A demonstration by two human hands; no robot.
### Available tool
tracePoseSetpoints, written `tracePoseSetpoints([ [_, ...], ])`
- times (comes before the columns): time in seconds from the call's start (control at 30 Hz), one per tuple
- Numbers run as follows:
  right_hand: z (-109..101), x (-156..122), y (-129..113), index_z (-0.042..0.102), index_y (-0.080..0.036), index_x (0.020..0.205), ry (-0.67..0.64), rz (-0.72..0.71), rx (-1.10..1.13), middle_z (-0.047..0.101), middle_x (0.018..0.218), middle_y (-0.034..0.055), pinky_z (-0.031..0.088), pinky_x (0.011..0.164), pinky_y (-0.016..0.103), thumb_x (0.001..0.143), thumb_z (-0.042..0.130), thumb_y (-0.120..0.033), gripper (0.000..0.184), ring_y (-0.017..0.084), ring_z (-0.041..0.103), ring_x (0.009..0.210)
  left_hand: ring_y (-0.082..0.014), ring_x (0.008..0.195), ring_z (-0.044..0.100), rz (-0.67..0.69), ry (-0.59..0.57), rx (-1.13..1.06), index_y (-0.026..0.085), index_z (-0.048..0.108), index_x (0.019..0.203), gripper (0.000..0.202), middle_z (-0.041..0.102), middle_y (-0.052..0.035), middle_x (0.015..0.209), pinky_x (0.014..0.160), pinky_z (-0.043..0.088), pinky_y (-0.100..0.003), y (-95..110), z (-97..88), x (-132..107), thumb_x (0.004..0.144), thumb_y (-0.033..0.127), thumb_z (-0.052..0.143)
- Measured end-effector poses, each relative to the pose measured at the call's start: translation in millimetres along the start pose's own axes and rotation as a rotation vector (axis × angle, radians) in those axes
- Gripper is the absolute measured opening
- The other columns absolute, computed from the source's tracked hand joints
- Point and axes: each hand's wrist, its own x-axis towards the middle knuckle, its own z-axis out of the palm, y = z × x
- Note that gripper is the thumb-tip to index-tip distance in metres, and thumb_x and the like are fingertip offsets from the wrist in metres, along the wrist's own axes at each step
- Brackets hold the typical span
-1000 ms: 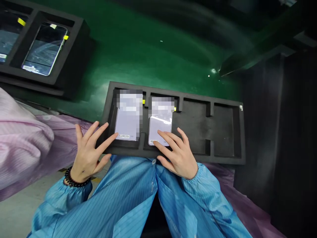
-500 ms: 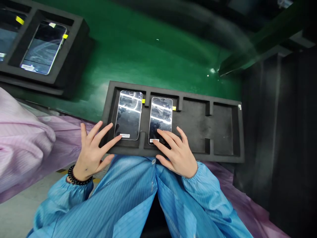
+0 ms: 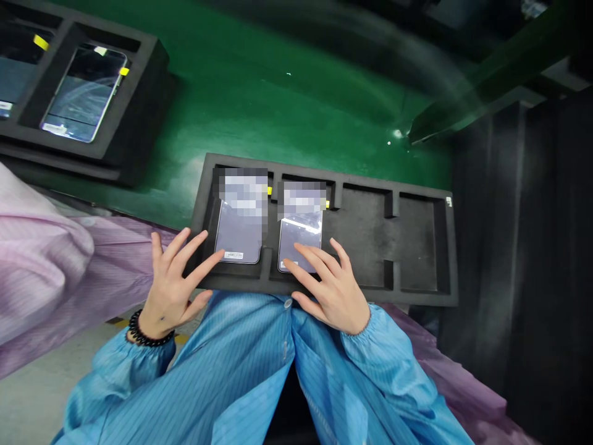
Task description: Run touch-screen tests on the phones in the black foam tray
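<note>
Two smartphones lie face up in the left two compartments of a black foam tray (image 3: 365, 247). Both screens are lit a pale grey, and blurred blocks cover their upper parts. Over the lower left corner of the left smartphone (image 3: 238, 235) reaches the index finger of my left hand (image 3: 173, 281), its fingers spread. My right hand (image 3: 331, 284) lies over the lower part of the right smartphone (image 3: 299, 232), fingers outstretched, index fingertip by its white label. Whether the fingertips press on the glass, I cannot tell. A yellow tab sticks out at each phone's right side.
At the upper left, a stack of black foam trays (image 3: 139, 111) holds more phones, one a smartphone (image 3: 83, 93) with yellow tabs. A person's pink sleeve (image 3: 41, 266) is close on my left. The tabletop (image 3: 278, 105) is green; dark curtain-like material (image 3: 523, 247) hangs on the right.
Both phone screens have gone from dark to a lit pale grey. My left hand has shifted very slightly left; my right hand stays nearly in place.
</note>
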Motion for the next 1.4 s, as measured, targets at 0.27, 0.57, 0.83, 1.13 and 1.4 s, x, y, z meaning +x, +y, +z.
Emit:
tracePoseSetpoints([
  [0.27,-0.8,0.2,0.3,0.063,-0.020,0.132,0.013,-0.003,-0.004,0.063,0.143,0.0133,0.022,0.124,0.055,0.103,0.048,-0.039,0.038,0.025,0.058,0.127,-0.0357,0.158,0.016,-0.001,0.001,0.005,0.034,0.031,0.159,0.058,0.017,-0.0020,0.172,0.127,-0.001,-0.067,-0.5,-1.9,-0.5,0.101,0.039,0.036],
  [0.57,-2.6,0.0,1.0,0.055,-0.020,0.144,-0.012,0.013,0.004,0.060,0.146,0.0124,0.025,0.123,0.056,0.103,0.046,-0.039,0.046,0.026,0.057,0.127,-0.0371,0.157,0.021,-0.028,0.037,-0.026,0.034,0.028,0.160,0.063,0.022,-0.0047,0.170,0.127,0.003,-0.069,0.1,-1.3,-1.3,0.098,0.038,0.041],
  [0.83,-0.9,-0.9,0.8,0.055,-0.020,0.142,0.005,0.007,0.016,0.060,0.146,0.0130,0.023,0.123,0.055,0.104,0.045,-0.040,0.044,0.025,0.057,0.127,-0.0367,0.156,0.022,-0.036,0.046,-0.009,0.032,0.025,0.161,0.059,0.019,-0.0032,0.171,0.128,0.004,-0.068,1.2,-1.3,-0.7,0.103,0.042,0.033],
  [1.13,-4.1,1.2,0.7,0.053,-0.020,0.144,0.004,0.014,0.019,0.060,0.147,0.0127,0.022,0.124,0.053,0.105,0.041,-0.040,0.046,0.024,0.057,0.128,-0.0392,0.155,0.023,-0.032,0.024,-0.003,0.036,0.025,0.160,0.059,0.017,-0.0019,0.172,0.126,0.005,-0.072,0.8,-0.1,-0.9,0.102,0.041,0.034],
  [1.4,-7.8,0.3,3.9,0.056,-0.019,0.140,0.052,0.016,0.086,0.062,0.143,0.0131,0.025,0.123,0.050,0.106,0.037,-0.043,0.046,0.023,0.057,0.127,-0.0397,0.154,0.024,-0.071,0.016,0.014,0.038,0.023,0.160,0.058,0.019,-0.0016,0.171,0.126,0.005,-0.072,-0.2,-0.5,-3.9,0.103,0.046,0.029],
])
